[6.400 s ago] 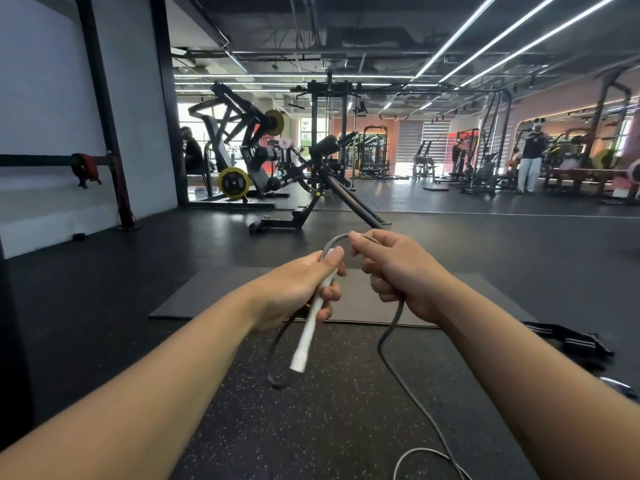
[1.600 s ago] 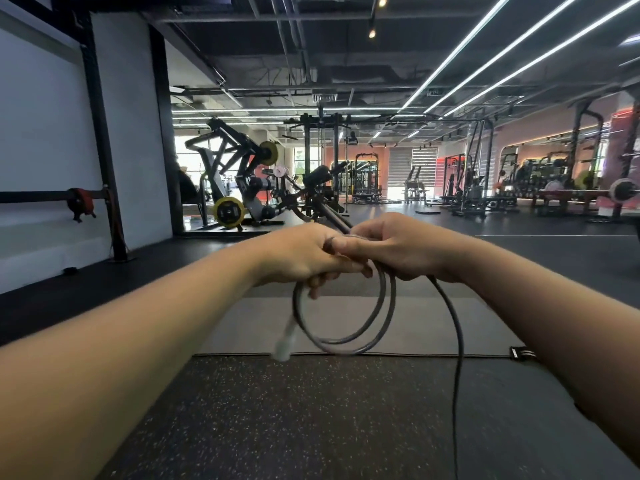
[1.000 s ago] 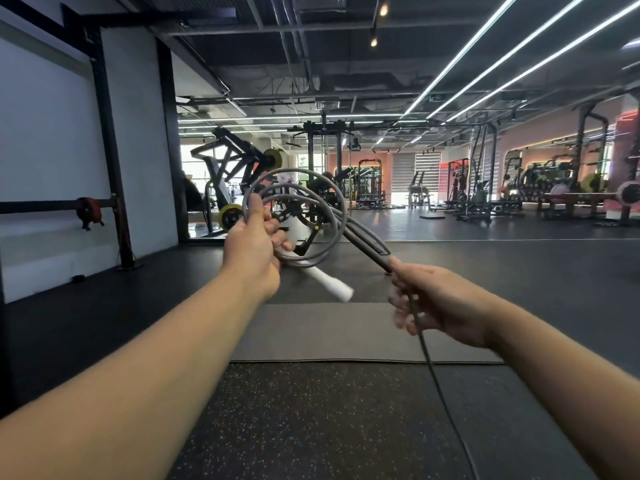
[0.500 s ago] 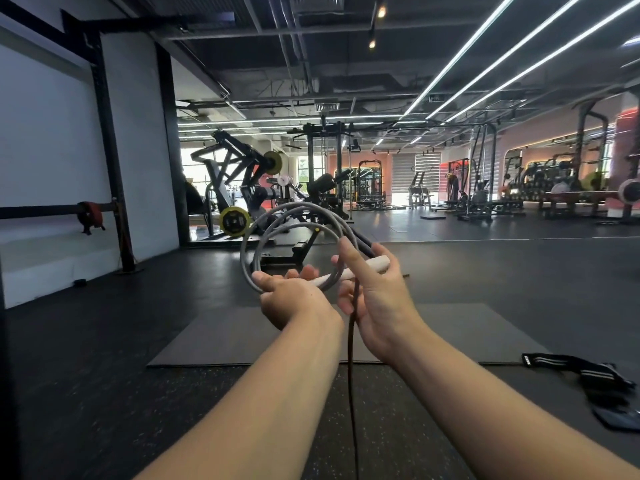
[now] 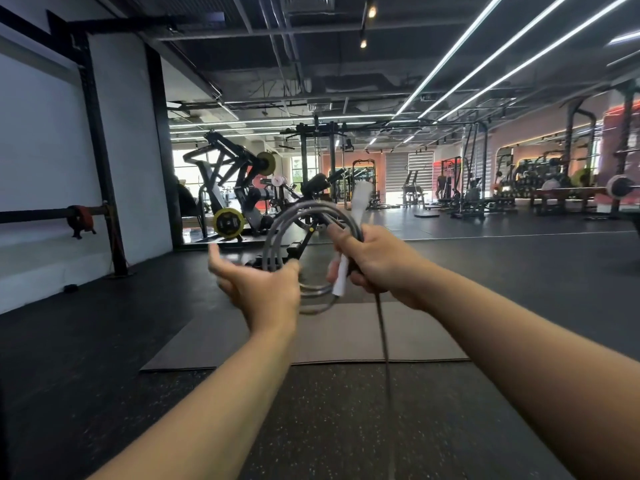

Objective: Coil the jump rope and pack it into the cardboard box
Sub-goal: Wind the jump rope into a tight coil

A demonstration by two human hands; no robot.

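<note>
The grey jump rope [image 5: 277,233] is wound into several loops held up in front of me. My right hand [image 5: 377,265] is shut around the right side of the coil together with a white handle [image 5: 359,202], which sticks out above and below the fist. A loose length of rope [image 5: 382,341] hangs from that hand down to the floor. My left hand [image 5: 263,292] is palm up with fingers spread, at the lower left of the coil; its thumb sits next to the loops without gripping them. No cardboard box is in view.
A grey exercise mat [image 5: 346,341] lies on the dark speckled rubber floor below my hands. Weight machines [image 5: 235,202] stand behind it. A black rack with a bar [image 5: 79,220] lines the white wall at left. More gym equipment fills the far right.
The coil has passed from my left hand to my right, which now grips it with the handle. My left hand let go and opened, dropping to the lower left.
</note>
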